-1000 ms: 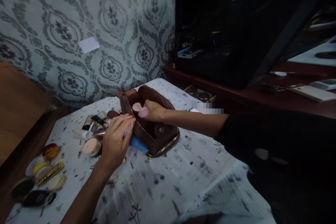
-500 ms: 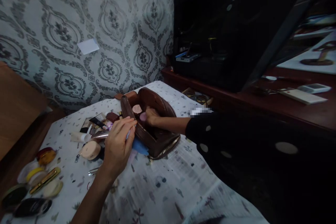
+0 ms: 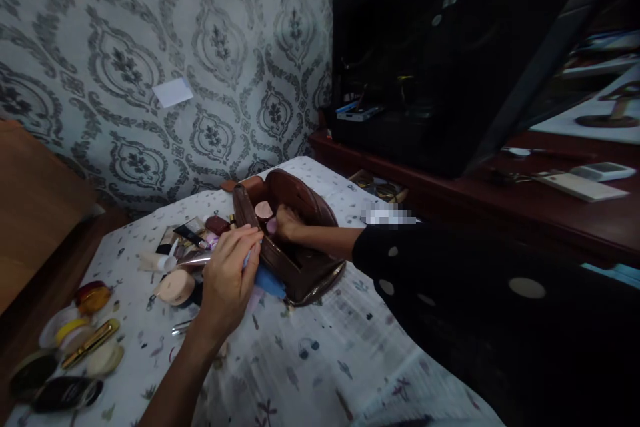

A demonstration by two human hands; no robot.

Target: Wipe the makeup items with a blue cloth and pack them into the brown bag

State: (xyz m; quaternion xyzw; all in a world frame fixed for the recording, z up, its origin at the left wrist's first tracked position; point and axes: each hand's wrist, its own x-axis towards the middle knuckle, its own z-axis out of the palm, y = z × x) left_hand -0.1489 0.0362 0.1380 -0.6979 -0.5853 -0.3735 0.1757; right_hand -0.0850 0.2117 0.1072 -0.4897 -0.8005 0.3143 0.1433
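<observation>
A brown leather pouch [image 3: 300,267] stands open on a table covered with a patterned white cloth [image 3: 325,360]. My right hand [image 3: 287,222] reaches into the pouch's mouth and is closed round a pale pink item [image 3: 273,224], next to a round pink cap [image 3: 263,209] inside. My left hand [image 3: 230,280] rests against the pouch's near rim, fingers pinched on its edge. A blue item [image 3: 269,280] lies under that hand beside the pouch.
Loose cosmetics lie left of the pouch: tubes [image 3: 160,260], a beige round jar [image 3: 175,285], compacts and a gold case [image 3: 90,341] at the table's left edge. A dark cabinet [image 3: 450,60] and a wooden shelf [image 3: 550,213] stand right. Patterned wallpaper is behind.
My right hand has sunk deeper into the pouch with the pink item. My left hand has stayed at the rim. The view has shifted slightly.
</observation>
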